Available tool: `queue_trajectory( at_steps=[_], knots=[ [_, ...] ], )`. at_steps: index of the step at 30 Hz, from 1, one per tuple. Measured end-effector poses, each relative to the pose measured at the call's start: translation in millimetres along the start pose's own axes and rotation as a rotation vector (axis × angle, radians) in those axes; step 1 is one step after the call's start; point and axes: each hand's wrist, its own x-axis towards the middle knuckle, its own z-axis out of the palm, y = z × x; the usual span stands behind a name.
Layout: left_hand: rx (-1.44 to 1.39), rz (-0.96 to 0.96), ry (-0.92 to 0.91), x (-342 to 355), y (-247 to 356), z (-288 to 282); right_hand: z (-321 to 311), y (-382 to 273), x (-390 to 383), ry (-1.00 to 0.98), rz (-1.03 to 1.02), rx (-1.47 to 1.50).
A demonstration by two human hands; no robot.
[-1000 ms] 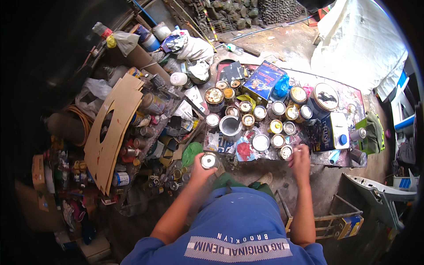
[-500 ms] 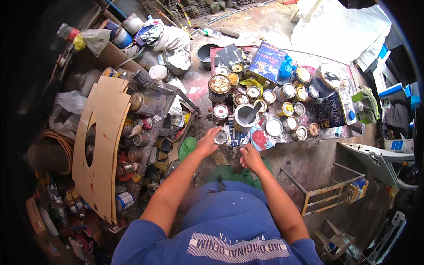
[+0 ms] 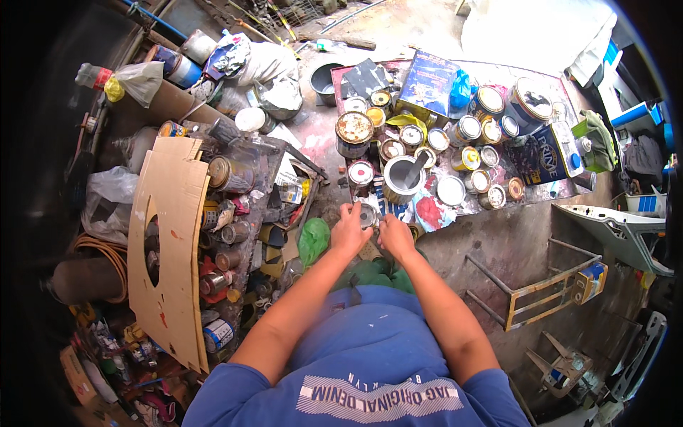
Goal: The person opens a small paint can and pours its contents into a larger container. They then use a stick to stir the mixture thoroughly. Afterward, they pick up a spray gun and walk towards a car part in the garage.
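Observation:
My left hand (image 3: 349, 232) has its fingers against the left side of a small round tin can (image 3: 367, 215) at the near edge of the table, steadying it. Just right of that can, my right hand (image 3: 394, 236) is closed, fingers pinched together; whatever it grips is too small or hidden to name. Behind both hands stands a larger open can (image 3: 400, 193) of grey paint with a flat grey spatula (image 3: 418, 165) leaning in it. A can with a red-spotted white lid (image 3: 361, 173) sits to its left, and a paint-stained cloth or paper (image 3: 431, 212) lies to its right.
Paint cans crowd the table (image 3: 491, 218), with a blue rectangular tin (image 3: 427, 85) and a dark jug (image 3: 544, 155) behind. A cut cardboard sheet (image 3: 167, 249) leans over a cluttered shelf on the left. At right stands a metal frame stool (image 3: 541, 299); a green bag (image 3: 313, 240) hangs near my left wrist.
My left hand has moved slightly right with its fingers now at the small can. My right hand has shifted up and left, nearer that can. The view has shifted a little.

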Motion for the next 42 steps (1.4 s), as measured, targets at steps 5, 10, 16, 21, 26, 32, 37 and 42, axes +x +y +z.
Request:
queue_trajectory(
  at_steps=[5,10,16,21,26,32,37,42],
  knots=[
    [0.018,0.006,0.018,-1,5,-6,11,1,0,0.033,-0.067,-0.137],
    [0.064,0.019,0.053,1,9,-4,12,-11,-3,0.06,-0.047,-0.141],
    [0.099,0.002,0.036,4,13,-5,-10,-44,-13,-0.099,0.161,0.099],
    [0.118,0.017,0.036,6,16,-3,10,13,2,-0.047,-0.044,0.093],
    [0.127,0.007,0.052,5,19,-3,10,12,8,-0.07,-0.045,0.055],
    [0.148,0.003,0.069,5,21,-1,-12,12,-1,-0.097,-0.126,-0.035],
    [0.138,-0.028,0.053,7,21,0,-18,14,-7,-0.002,-0.246,-0.101],
    [0.153,-0.02,0.029,7,22,-5,-19,9,-1,-0.154,-0.067,0.158]
  ],
)
